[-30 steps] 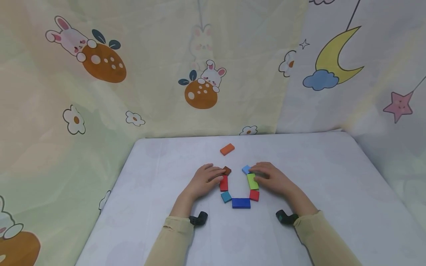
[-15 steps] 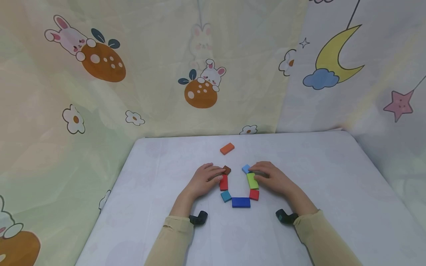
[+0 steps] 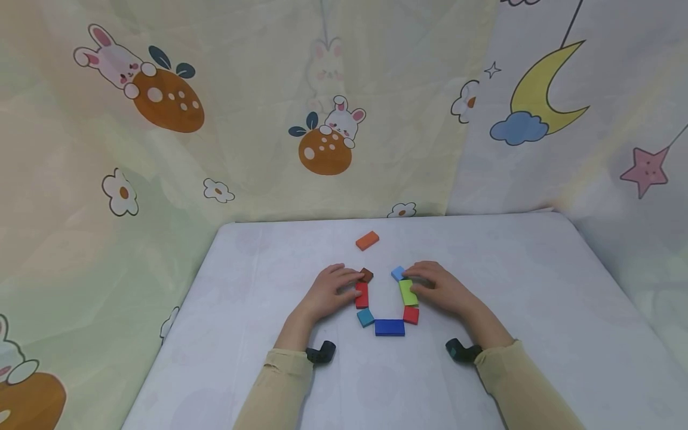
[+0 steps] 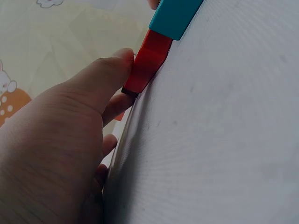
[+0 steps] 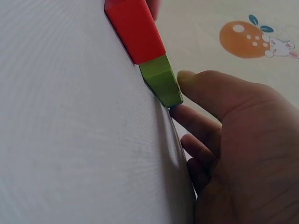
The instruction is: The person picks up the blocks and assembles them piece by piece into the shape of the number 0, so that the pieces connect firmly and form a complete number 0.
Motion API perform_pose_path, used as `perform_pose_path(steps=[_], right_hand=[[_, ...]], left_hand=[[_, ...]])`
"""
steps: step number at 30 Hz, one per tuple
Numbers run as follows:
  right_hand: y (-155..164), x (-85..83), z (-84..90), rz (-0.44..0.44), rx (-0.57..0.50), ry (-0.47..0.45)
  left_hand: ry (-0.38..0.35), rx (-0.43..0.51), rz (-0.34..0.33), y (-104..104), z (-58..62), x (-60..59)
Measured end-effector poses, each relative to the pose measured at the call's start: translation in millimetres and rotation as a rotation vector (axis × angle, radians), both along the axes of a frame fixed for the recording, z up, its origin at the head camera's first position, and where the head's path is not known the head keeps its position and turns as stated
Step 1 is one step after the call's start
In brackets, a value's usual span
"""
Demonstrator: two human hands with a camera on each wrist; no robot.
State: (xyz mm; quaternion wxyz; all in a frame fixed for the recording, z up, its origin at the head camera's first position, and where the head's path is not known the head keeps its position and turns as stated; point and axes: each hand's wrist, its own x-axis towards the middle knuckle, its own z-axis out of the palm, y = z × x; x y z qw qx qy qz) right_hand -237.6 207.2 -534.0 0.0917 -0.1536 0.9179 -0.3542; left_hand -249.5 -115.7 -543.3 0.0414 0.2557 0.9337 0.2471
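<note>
Coloured blocks form a U on the white table. On its left side my left hand (image 3: 333, 292) touches the brown block (image 3: 366, 275) with a forefinger, and its thumb rests on the long red block (image 3: 362, 297). Across from it, my right hand (image 3: 438, 288) has a forefinger at the light blue block (image 3: 397, 273) and a thumb at the green block (image 3: 407, 292). The right wrist view shows that thumb beside the green block (image 5: 161, 80). A teal block (image 3: 365, 317), a dark blue block (image 3: 389, 328) and a smaller red block (image 3: 411, 315) make up the bottom.
An orange block (image 3: 368, 240) lies apart, beyond the U's open end. The white tabletop (image 3: 215, 370) reaches back to a printed cloth backdrop (image 3: 258, 107). Both wrists wear a black camera, one of them the left wrist camera (image 3: 321, 353).
My left thumb has shifted slightly nearer along the long red block. Both hands otherwise keep their places, and the blocks lie as before.
</note>
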Motion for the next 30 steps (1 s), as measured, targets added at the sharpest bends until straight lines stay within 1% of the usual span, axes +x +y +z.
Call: perform_pose_path(steps=[14, 20, 23, 26, 30], right_hand=[[-1.3, 1.4, 2.7, -0.004, 0.002, 0.001], [-1.8, -0.7, 0.2, -0.028, -0.007, -0.012], [-3.1, -3.0, 1.2, -0.051, -0.014, -0.038], [-3.4, -6.9, 5.8, -0.076, -0.018, -0.085], [-0.7, -19.0, 14.2, -0.087, -0.021, -0.146]], left_hand=[[-0.012, -0.002, -0.001, -1.9, -2.4, -2.1], [-0.009, 0.009, -0.003, -2.7, -1.8, -1.7], [-0.004, 0.015, -0.007, -3.2, -0.8, -1.4], [0.006, 0.022, -0.017, -2.9, -0.6, -1.5], [0.006, 0.011, -0.013, -2.4, -1.1, -1.7]])
